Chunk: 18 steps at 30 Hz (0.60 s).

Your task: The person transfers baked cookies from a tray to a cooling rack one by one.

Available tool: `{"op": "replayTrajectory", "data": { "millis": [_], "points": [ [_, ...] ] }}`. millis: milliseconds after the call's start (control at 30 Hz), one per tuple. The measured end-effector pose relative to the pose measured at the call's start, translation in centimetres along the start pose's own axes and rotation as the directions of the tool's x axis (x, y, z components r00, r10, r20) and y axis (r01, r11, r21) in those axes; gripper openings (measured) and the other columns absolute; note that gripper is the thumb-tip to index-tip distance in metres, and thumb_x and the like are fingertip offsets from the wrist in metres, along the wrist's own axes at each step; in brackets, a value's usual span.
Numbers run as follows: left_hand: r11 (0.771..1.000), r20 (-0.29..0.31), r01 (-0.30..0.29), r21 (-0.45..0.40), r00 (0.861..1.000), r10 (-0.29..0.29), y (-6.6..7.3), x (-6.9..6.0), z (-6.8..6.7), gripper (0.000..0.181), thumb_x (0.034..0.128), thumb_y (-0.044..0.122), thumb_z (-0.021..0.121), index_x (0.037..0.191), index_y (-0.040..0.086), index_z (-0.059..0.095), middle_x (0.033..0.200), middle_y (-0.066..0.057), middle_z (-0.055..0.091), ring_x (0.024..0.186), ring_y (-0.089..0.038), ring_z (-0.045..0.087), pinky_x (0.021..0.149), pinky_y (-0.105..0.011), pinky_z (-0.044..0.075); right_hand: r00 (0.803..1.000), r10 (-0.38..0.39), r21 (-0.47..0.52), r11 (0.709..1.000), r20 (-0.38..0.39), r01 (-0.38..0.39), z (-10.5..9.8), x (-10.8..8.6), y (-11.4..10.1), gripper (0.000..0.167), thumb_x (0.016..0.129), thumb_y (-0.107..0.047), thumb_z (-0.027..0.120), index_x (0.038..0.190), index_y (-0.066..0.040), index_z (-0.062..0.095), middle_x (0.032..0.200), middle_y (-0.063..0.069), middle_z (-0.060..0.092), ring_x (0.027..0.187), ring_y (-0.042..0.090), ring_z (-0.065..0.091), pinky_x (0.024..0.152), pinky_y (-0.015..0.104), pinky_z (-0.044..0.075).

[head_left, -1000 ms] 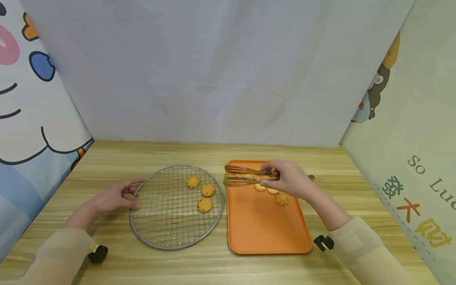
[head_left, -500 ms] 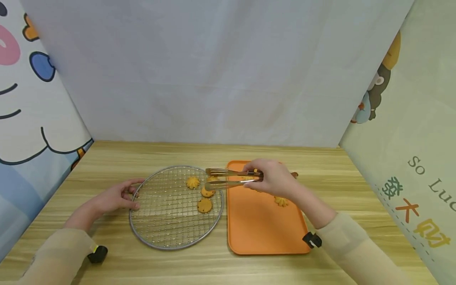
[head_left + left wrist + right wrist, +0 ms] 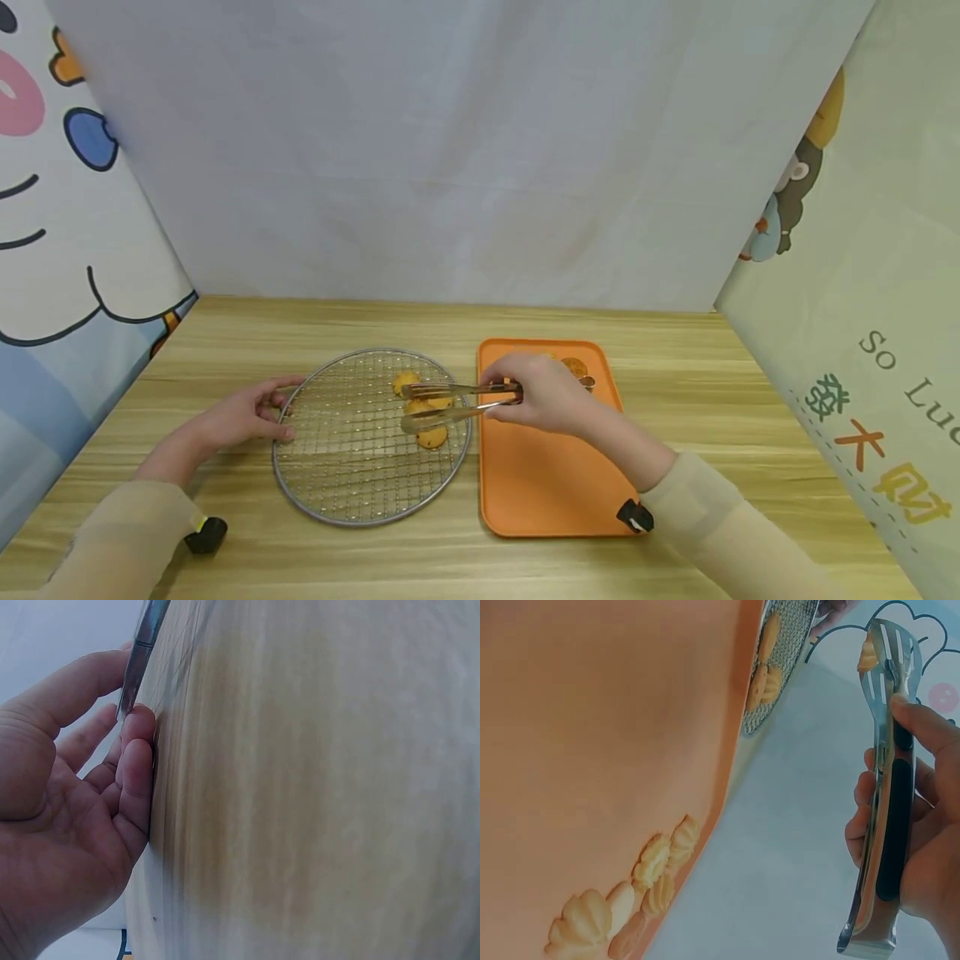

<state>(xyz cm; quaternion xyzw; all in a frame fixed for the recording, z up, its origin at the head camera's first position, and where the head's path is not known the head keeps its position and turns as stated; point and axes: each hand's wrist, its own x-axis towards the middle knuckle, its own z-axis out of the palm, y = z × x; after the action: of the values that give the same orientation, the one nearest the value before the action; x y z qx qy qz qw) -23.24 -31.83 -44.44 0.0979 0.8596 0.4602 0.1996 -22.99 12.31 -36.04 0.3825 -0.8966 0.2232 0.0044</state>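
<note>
The left hand [image 3: 242, 412] holds the left rim of a round wire rack [image 3: 360, 523], thumb on one side and fingers curled on the other in the left wrist view. The right hand [image 3: 543, 392] grips metal tongs [image 3: 465, 389] with dark handles. A yellow cookie [image 3: 868, 657] sits between the tong heads in the right wrist view. In the head view the tong tips are over the rack's right part, partly covering several cookies, one at the lower right [image 3: 431, 438]. Whether the held cookie touches the rack, I cannot tell.
Right of the rack lies an orange tray [image 3: 555, 483], partly under the right forearm. Several cookies [image 3: 581, 922] lie near one end of it; the right hand hides most of them in the head view. Fabric walls stand behind and on both sides.
The right hand and tongs have moved left and slightly toward the near side, from above the tray to above the rack, carrying a cookie. The left hand and rack have stayed still.
</note>
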Motion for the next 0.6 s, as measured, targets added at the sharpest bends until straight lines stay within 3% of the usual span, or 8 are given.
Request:
{"op": "replayTrajectory", "data": {
  "millis": [433, 600],
  "points": [
    [1.0, -0.007, 0.007, 0.006, 1.0, -0.007, -0.2, 0.1, 0.0, 0.09, 0.0769, 0.02, 0.078, 0.148, 0.005, 0.025, 0.112, -0.018, 0.041, 0.075, -0.016, 0.046, 0.068, -0.026, 0.044, 0.998, -0.017, -0.035, 0.999, 0.067, 0.02, 3.1, 0.6, -0.4, 0.032, 0.082, -0.035, 0.073, 0.109, -0.022, 0.066, 0.099, -0.01, 0.064, 0.09, 0.006, 0.059, 0.075, 0.027, 0.049],
    [1.0, -0.006, 0.008, 0.01, 1.0, -0.008, -0.3, 0.2, 0.0, 0.09, 0.0764, 0.021, 0.079, 0.148, 0.006, 0.026, 0.112, -0.019, 0.042, 0.077, -0.017, 0.049, 0.07, -0.027, 0.045, 0.994, -0.021, -0.074, 0.997, 0.107, 0.029, 3.9, 0.7, -0.6, 0.032, 0.082, -0.038, 0.072, 0.11, -0.023, 0.066, 0.103, -0.01, 0.065, 0.092, 0.006, 0.059, 0.074, 0.027, 0.049]
  ]
}}
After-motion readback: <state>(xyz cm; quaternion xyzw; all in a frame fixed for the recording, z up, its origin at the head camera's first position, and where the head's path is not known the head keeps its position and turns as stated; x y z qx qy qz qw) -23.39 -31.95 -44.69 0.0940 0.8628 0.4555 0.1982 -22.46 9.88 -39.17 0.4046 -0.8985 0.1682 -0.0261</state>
